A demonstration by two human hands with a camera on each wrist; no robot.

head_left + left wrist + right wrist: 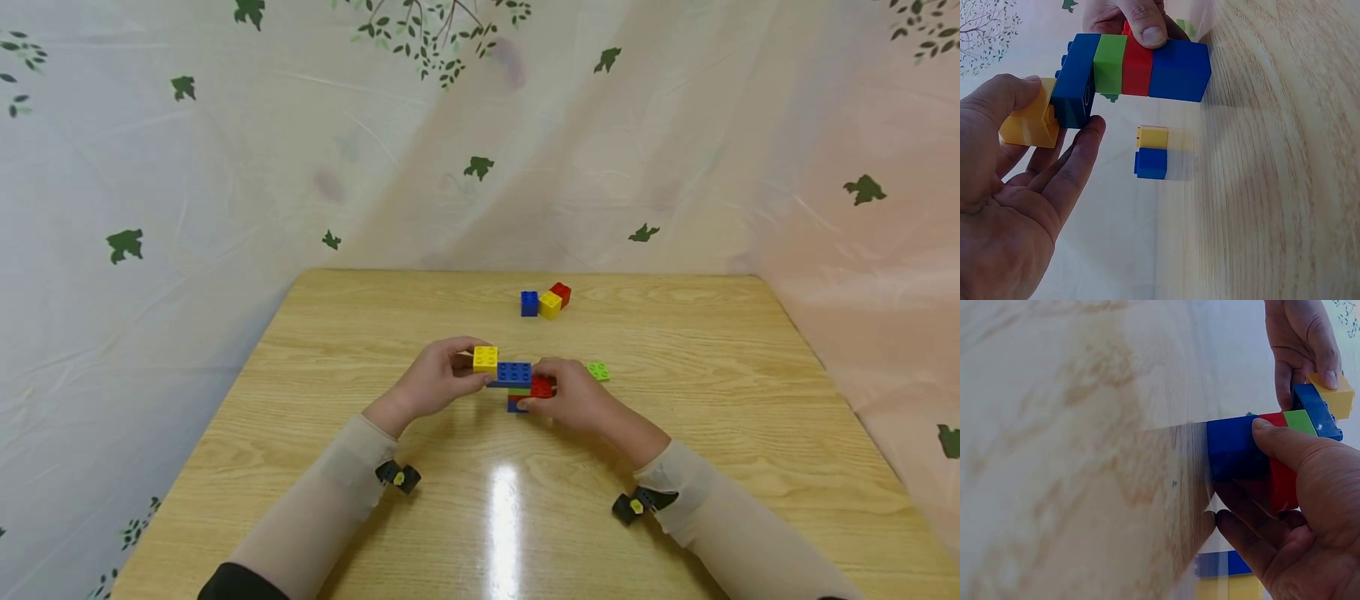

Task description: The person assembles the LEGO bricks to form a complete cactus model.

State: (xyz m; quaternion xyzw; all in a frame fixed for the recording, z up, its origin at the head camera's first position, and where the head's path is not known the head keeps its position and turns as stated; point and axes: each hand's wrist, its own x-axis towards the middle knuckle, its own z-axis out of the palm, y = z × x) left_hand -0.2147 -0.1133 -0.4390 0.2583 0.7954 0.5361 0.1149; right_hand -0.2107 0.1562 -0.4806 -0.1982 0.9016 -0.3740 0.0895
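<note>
My left hand (431, 383) pinches a yellow brick (485, 357), with the thumb on its near side. The yellow brick is at the left end of a longer blue brick (514, 372), whose other studs show. One left fingertip reaches that blue brick's end. Below it, the stack has a green brick (1110, 62), a red brick (1138, 72) and a blue brick (1180, 70) at the bottom, low over the table. A further red brick (542, 387) juts out on the right. My right hand (573, 396) grips the stack, its thumb across the lower red and blue bricks.
Toward the back of the wooden table (360, 317) stand a blue brick (529, 303), a yellow brick (550, 306) and a red brick (562, 292) close together. A flat light-green brick (598, 371) lies just beyond the right hand. A leaf-printed curtain (405, 183) surrounds the table's back and sides.
</note>
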